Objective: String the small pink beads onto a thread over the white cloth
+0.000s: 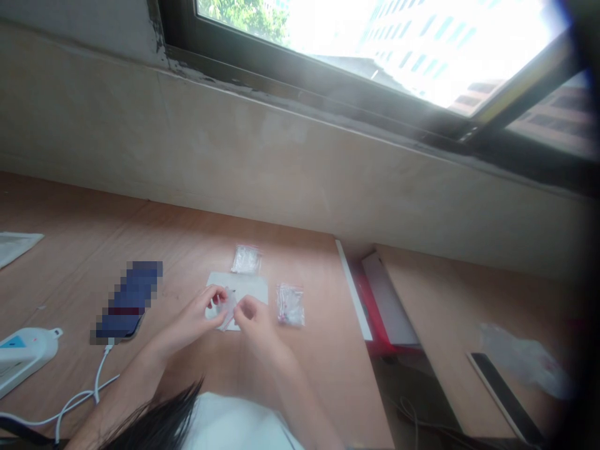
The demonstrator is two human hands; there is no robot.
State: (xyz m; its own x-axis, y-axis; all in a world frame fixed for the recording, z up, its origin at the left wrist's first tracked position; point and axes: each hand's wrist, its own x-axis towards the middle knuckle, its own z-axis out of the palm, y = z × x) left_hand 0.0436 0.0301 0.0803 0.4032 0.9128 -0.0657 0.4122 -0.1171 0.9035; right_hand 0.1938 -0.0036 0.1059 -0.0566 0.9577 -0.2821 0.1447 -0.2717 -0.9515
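Note:
Between my two hands is a small clear plastic bag, held over a white sheet on the wooden table. My left hand comes in from the left, with thumb and fingers curved round the bag's left side. Fingers of my right hand pinch together at the bag's right edge. What the bag contains is too small to make out. Beyond the sheet lies one filled clear zip bag. A second filled zip bag rests to the right of my right hand.
A phone with a white charging cable lies on the left, beside a white power strip. Past the table's right edge are a red container and another table holding a dark flat object. A wall and window stand behind.

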